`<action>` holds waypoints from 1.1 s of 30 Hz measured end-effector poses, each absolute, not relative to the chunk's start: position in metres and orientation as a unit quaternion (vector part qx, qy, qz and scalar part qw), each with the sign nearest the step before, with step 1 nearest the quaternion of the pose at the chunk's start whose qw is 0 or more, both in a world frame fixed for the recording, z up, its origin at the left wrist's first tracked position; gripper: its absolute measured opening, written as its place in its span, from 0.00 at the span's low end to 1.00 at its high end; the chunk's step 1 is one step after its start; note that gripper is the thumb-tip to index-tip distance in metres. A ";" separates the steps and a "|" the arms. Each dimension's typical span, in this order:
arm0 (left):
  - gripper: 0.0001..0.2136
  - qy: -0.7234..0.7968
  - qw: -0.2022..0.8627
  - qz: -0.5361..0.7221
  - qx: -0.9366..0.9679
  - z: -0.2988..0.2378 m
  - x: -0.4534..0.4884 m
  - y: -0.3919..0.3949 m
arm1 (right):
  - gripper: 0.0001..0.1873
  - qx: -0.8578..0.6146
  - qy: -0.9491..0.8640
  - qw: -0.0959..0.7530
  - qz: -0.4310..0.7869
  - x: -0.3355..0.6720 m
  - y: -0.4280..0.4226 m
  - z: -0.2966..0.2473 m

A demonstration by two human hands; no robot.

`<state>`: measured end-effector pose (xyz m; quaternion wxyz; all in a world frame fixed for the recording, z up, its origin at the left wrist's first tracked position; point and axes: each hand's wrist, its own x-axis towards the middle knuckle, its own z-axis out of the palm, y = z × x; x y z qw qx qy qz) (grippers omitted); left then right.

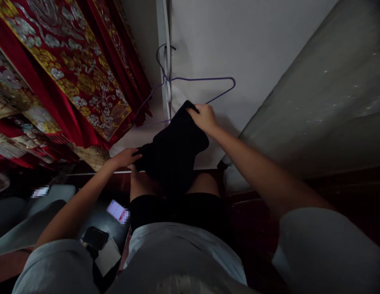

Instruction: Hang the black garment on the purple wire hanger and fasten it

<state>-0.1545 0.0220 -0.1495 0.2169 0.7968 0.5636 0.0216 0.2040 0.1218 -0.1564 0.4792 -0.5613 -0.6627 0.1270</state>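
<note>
A black cloth garment (177, 147) hangs between my two hands in front of my legs; its exact kind is too dark to make out. My right hand (203, 117) pinches its upper edge, thumb and fingers closed on the fabric. Lower down, my left hand (126, 158) grips the garment's left end. Just behind the cloth, a purple wire hanger (202, 78) hangs by its hook from a white upright post (167, 94). The garment covers part of the hanger's lower bar.
Red embroidered cloths (85, 77) hang at the upper left. Plastic-covered material (324, 102) leans along the right wall. At lower left, a dark surface (108, 226) bears a lit phone (118, 211), a black item (95, 237) and pale paper (107, 257), beside a grey chair (52, 200).
</note>
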 end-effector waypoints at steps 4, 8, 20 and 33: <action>0.09 0.546 0.127 0.166 0.812 -0.138 -0.152 0.033 | 0.28 -0.544 -0.664 0.499 0.116 0.223 0.109 -0.132; 0.06 0.487 0.122 0.342 0.794 -0.118 -0.141 0.057 | 0.29 -0.532 -0.675 0.495 0.127 0.230 0.097 -0.112; 0.05 0.381 0.028 0.488 0.785 -0.067 -0.080 0.129 | 0.16 -0.505 -0.678 0.506 0.170 0.208 0.052 -0.129; 0.11 0.384 0.020 0.458 0.802 -0.057 -0.096 0.123 | 0.18 -0.638 -0.626 0.448 -0.034 0.286 0.089 -0.075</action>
